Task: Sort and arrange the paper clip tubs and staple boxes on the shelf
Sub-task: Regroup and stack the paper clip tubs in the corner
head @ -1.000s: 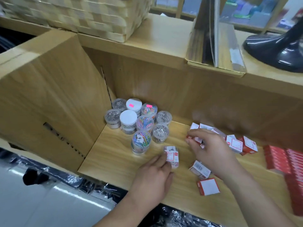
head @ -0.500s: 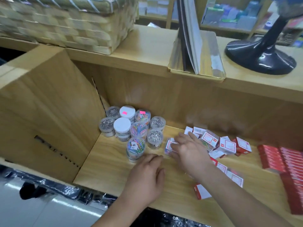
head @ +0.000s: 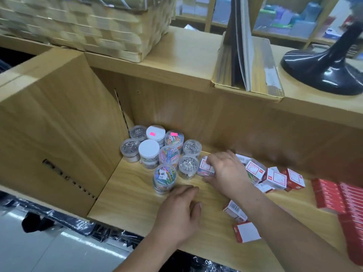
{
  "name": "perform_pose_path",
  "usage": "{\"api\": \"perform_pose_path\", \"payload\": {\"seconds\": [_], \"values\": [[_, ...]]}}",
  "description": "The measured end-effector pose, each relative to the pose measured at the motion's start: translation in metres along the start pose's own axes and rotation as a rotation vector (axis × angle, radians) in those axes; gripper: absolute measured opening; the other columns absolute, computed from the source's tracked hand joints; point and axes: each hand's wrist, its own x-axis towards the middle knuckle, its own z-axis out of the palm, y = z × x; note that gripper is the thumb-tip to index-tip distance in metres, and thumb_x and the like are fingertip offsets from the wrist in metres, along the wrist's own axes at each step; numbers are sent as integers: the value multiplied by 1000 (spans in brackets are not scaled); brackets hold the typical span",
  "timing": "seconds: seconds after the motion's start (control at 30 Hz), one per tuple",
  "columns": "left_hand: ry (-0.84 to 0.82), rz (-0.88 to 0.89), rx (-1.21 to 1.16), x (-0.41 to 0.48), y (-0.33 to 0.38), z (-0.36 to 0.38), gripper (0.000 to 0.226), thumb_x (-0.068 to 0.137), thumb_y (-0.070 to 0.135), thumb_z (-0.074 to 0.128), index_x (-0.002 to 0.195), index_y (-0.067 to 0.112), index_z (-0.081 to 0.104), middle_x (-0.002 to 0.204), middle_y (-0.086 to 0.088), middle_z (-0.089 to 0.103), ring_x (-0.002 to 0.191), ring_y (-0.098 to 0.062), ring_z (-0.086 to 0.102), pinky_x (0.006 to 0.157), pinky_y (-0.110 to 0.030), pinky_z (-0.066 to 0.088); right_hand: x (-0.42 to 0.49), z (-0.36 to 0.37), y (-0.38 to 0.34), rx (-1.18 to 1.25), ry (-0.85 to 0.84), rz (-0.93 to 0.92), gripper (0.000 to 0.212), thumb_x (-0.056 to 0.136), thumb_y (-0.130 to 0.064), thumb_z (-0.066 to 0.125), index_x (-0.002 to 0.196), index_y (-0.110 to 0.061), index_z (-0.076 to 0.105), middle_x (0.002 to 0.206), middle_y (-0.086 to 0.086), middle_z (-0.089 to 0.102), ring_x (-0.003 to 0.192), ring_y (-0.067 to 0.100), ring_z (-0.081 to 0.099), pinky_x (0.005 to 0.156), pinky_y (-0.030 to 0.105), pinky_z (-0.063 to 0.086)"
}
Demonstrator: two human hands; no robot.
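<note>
I am pressing a small box (head: 205, 167) against the tubs (head: 157, 152) with my right hand (head: 225, 172), fingers closed on it; a second ago it lay nearer the shelf (head: 127, 201) front. My left hand (head: 179, 210) is resting flat and empty before the tubs. Loose boxes (head: 275, 178) are waiting right of them.

Smooth wood-grain laminate shelf (head: 133, 199). Clear glossy plastic paper clip tubs (head: 188, 167) left of fingers (head: 211, 160); printed cardboard staple boxes (head: 275, 178) right. Woven basket (head: 98, 26), glossy black plastic stand base (head: 324, 73) above.
</note>
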Motion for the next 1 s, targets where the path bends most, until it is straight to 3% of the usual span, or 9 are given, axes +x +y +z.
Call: {"api": "perform_pose_path", "payload": {"seconds": [0.07,0.2,0.33,0.5,0.6,0.67,0.77,0.87,1.0], "values": [[25,13,-45,-1,0,-2,37,84,30,65,119,18,70,116,6,70,106,-12,64,91,-20,48,-5,-4,-2,-20,1,7,59,70,-51,79,118,-23,61,110,-1,60,119,24,52,122,39,16],[93,66,-132,0,1,-11,46,86,22,69,132,21,61,123,9,64,110,-9,64,94,-25,51,-40,-33,-4,240,131,30,47,59,-51,78,99,-31,65,91,-10,55,93,16,57,94,32,49],[70,133,-306,11,21,-18,58,86,18,73,141,20,57,138,12,57,122,-9,60,102,-28,49,-75,-76,-6,769,-122,140,29,70,-30,87,93,-31,69,89,-14,69,84,-2,64,79,22,53],[-46,96,-429,23,37,-23,26,88,18,77,110,28,69,102,14,72,93,-11,69,82,-29,56,-98,-74,8,1179,-119,292,19,84,-30,80,99,-18,76,95,-3,77,91,13,72,79,26,56],[-103,-61,-519,30,37,-17,17,88,23,77,102,23,69,93,8,74,83,-13,69,79,-37,57,-100,-65,41,874,190,446,10,91,-29,72,83,-24,76,81,-13,74,77,-2,66,69,19,48],[-90,-182,-593,33,39,-10,17,86,32,74,100,23,68,91,1,74,84,-23,70,82,-50,57,-96,-59,61,532,263,487,8,90,-36,71,91,-28,73,92,-16,70,88,1,62,74,25,46],[-96,-298,-590,38,35,-1,18,86,42,71,97,29,68,84,1,73,76,-27,71,76,-58,57,-85,-46,75,223,151,415,35,85,-43,72,117,-28,69,113,-8,65,113,18,55,89,32,46],[-108,-273,-510,41,33,-1,28,80,56,66,97,34,65,81,4,70,72,-27,69,71,-57,58,-72,-40,81,116,77,338,49,83,-53,69,124,-26,66,117,-4,67,114,25,59,100,39,47],[-109,-219,-394,41,29,0,10,89,31,68,97,32,61,85,11,72,75,-12,68,76,-44,58,-64,-40,82,122,-1,333,54,82,-56,68,129,-31,61,124,-11,67,117,19,60,115,45,33]]}}
